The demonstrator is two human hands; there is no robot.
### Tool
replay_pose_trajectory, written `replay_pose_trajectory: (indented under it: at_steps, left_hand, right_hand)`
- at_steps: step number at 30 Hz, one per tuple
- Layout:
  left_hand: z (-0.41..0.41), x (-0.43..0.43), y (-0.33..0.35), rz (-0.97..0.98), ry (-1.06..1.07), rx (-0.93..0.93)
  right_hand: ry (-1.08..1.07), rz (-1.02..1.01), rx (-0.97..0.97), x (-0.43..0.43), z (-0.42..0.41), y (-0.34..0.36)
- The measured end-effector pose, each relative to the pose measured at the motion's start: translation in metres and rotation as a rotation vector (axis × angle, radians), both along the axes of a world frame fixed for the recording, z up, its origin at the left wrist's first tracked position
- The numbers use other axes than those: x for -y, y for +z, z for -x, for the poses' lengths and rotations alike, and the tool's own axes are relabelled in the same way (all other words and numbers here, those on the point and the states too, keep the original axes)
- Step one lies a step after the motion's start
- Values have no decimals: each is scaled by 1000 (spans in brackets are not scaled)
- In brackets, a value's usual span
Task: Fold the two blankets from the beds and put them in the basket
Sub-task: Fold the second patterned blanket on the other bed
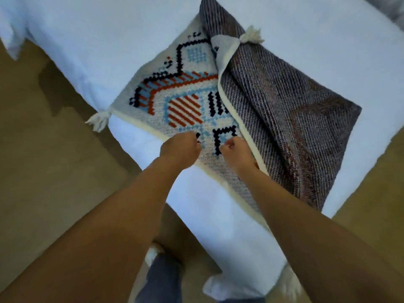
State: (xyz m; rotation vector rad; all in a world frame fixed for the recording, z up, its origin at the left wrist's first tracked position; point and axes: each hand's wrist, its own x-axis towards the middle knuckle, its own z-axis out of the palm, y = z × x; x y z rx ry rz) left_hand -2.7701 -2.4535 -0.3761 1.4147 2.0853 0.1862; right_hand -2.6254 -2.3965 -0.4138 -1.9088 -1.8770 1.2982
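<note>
A knitted blanket (175, 90) lies on the corner of a white bed (109, 40). Its top face is cream with a red, blue and black pattern and white tassels at the corners. The right part is folded over, showing a grey-brown striped underside (284, 110). My left hand (179, 149) and my right hand (236, 154) are side by side at the near edge of the patterned face, both with fingers closed and pinching the knit. No basket and no second blanket are in view.
The bed's white cover (218, 226) hangs over the near corner towards the tan carpet floor (43, 171). My legs and white-socked feet (218, 287) stand close to the bed corner at the bottom of the view.
</note>
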Motion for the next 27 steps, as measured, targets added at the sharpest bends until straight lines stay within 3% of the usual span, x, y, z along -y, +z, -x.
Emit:
replay_pose_trajectory:
  at_steps: [4,14,22,27]
  left_hand:
    - [21,-16,12,-8,-195,-176]
    - [19,-80,7,-34,-451,-337]
    - [38,-204,-19,15,-527,-358]
    - [36,-270,-46,113,-452,-311]
  right_hand:
    - [-70,-30,-48,4,17,7]
    - [-191,-54,-28,-35,23,-3]
    - [-94,-40,133,-131,41,-28]
    - [5,-47,17,-183,64,-48]
